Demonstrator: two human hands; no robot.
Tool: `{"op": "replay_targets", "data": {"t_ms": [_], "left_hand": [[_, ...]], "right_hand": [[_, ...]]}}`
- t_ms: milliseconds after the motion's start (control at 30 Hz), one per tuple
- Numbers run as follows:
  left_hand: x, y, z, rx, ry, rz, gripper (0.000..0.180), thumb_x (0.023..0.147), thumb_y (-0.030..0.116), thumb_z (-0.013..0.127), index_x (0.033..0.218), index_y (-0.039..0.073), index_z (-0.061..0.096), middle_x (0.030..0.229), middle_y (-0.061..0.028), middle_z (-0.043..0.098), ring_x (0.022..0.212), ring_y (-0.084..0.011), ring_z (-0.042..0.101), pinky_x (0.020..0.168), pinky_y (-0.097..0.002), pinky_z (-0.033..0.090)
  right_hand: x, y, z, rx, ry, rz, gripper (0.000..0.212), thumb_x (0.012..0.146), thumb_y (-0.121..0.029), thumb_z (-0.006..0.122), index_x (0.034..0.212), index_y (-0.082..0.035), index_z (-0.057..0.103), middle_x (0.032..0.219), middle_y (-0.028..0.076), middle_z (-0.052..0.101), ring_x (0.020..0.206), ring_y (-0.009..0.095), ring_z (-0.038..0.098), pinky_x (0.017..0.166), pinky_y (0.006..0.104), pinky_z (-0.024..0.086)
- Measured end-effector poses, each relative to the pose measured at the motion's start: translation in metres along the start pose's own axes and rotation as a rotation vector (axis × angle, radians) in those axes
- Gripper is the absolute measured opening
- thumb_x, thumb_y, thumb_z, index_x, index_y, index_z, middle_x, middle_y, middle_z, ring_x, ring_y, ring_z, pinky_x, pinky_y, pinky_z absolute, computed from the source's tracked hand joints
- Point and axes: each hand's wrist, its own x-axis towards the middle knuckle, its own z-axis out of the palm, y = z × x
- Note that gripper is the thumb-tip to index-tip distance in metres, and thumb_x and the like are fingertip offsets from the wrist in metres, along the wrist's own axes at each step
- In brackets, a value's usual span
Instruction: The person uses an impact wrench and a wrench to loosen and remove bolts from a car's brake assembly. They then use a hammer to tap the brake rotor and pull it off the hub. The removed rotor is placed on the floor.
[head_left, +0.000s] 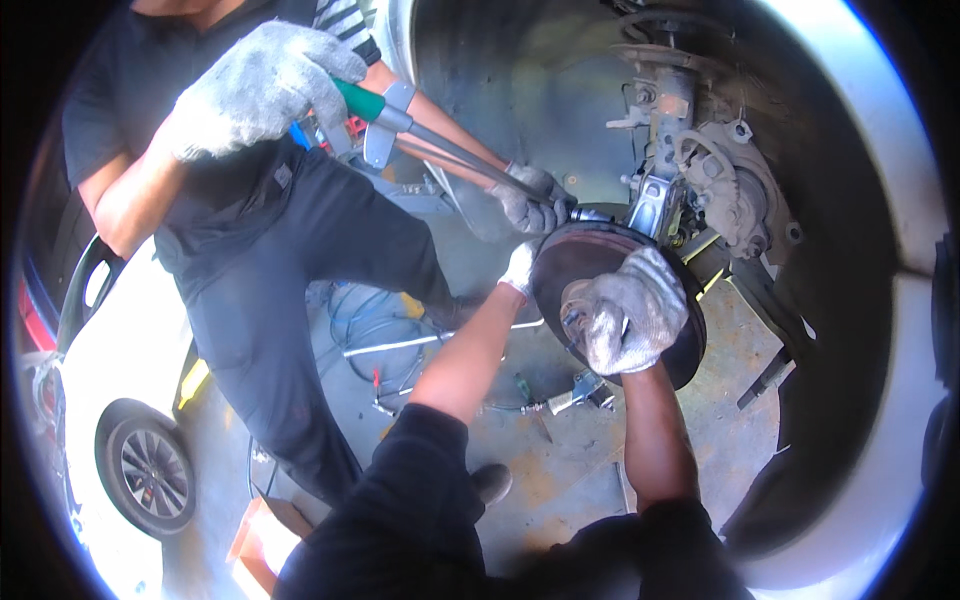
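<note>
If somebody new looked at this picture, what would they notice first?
Probably the big, dark disc near the middle, with the person's left hand at its left edge and right hand over its front. Next, maybe the long green-handled tool a co-worker holds, slanting down toward the disc from the upper left. A white car shows at the far left.

No lettering, numbers or signs readable; small pale patch [283,176] on co-worker's dark clothing [250,290] illegible.

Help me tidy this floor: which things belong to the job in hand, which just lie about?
In the job:
dark disc, left hand and right hand on it
green-handled tool, in co-worker's gloves

Apparently lying about:
blue hose
silver bar
orange box
</note>
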Motion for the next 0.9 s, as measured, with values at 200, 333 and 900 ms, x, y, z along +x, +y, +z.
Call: {"op": "replay_targets", "data": {"t_ms": [200,333,900], "left_hand": [[0.025,-0.019,-0.027,0.137,-0.076,0.098,0.036,0.108,0.012,0.044,0.134,-0.001,0.065,0.129,-0.0128,0.07,0.113,-0.0225,0.065,0.1,-0.0374,0.052],[0.027,-0.03,-0.038,0.165,-0.025,-0.004,0.035,0.107,0.012,0.044,0.131,-0.001,0.066,0.125,-0.0136,0.072,0.107,-0.0225,0.066,0.092,-0.0381,0.054],[0.036,-0.049,-0.05,-0.226,-0.016,-0.071,0.051,0.112,0.037,0.028,0.135,0.005,0.061,0.136,-0.0115,0.064,0.12,-0.0266,0.059,0.104,-0.0409,0.049]], "right_hand": [[0.012,-0.012,-0.004,-0.016,0.002,0.039,0.007,0.079,-0.01,0.062,0.074,-0.008,0.067,0.065,0.008,0.061,0.055,0.029,0.059,0.055,0.0398,0.048],[0.0,-0.01,-0.016,0.02,-0.004,0.092,0.012,0.083,-0.013,0.062,0.073,-0.007,0.067,0.064,0.007,0.061,0.055,0.029,0.059,0.056,0.0398,0.048],[0.027,0.029,-0.064,0.253,0.619,0.646,0.026,0.098,-0.019,0.057,0.115,0.0,0.067,0.085,0.003,0.061,0.064,0.01,0.046,0.062,0.0271,0.038]]}}
